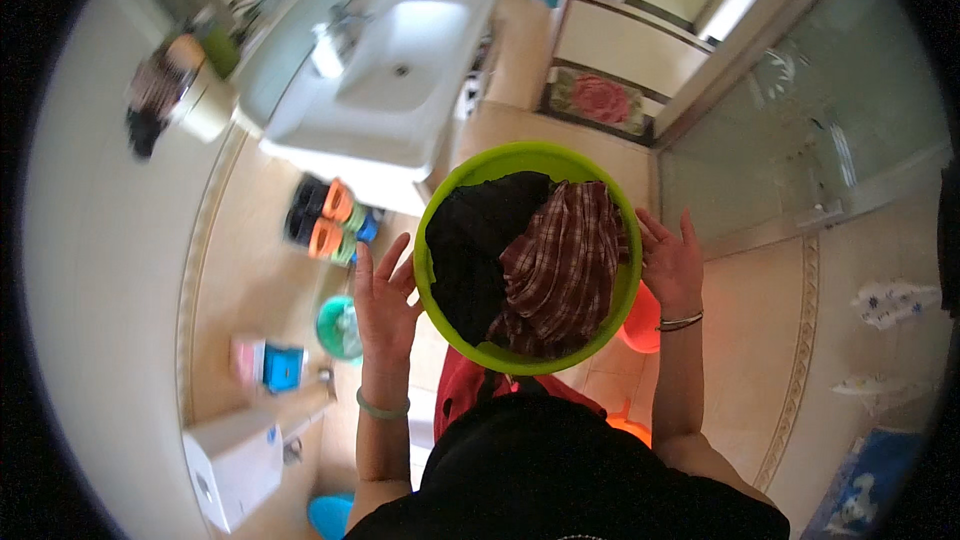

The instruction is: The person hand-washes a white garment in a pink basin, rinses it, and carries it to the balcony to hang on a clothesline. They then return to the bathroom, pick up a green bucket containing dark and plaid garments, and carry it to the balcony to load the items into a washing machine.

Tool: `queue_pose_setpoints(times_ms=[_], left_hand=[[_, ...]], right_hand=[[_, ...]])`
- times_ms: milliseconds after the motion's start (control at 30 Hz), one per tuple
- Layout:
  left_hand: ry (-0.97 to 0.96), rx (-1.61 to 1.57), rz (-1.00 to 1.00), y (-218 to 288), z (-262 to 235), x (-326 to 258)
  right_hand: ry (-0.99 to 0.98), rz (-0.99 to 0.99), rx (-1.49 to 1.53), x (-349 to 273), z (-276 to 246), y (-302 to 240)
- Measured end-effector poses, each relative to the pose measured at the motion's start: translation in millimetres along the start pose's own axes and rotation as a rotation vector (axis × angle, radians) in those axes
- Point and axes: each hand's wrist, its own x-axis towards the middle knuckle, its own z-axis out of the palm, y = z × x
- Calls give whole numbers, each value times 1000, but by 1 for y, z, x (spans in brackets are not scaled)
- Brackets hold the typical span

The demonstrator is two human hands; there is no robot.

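Observation:
A lime-green round basin (434,198) is held up in front of my body, between my two hands. Inside it, a bundle of black cloth (467,250) lies on the left and a dark red plaid cloth (566,265) on the right. My left hand (385,290) is at the basin's left side, palm up, its thumb apart. Across from it, my right hand (672,262) supports the right side, thumb also apart. Some fingers meet the basin's outer wall. The basin hides its own underside and any fingertips beneath it.
A white sink (380,135) with a soap bottle (327,52) stands ahead left. Orange and black shoes (335,225) and a green bucket (338,328) are on the floor at left. A red tub (643,320) sits behind the basin. Glass panels (800,140) rise at right.

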Motion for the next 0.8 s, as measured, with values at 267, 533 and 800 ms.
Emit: queue_pose_setpoints(times_ms=[267, 533, 800], left_hand=[[-293, 218, -137, -5, 170, 139], [-460, 336, -102, -92, 305, 270], [-372, 429, -42, -111, 436, 401]], right_hand=[[70, -281, 220, 20, -31, -100], [77, -361, 346, 94, -96, -235], [-52, -349, 365, 240, -114, -360]])
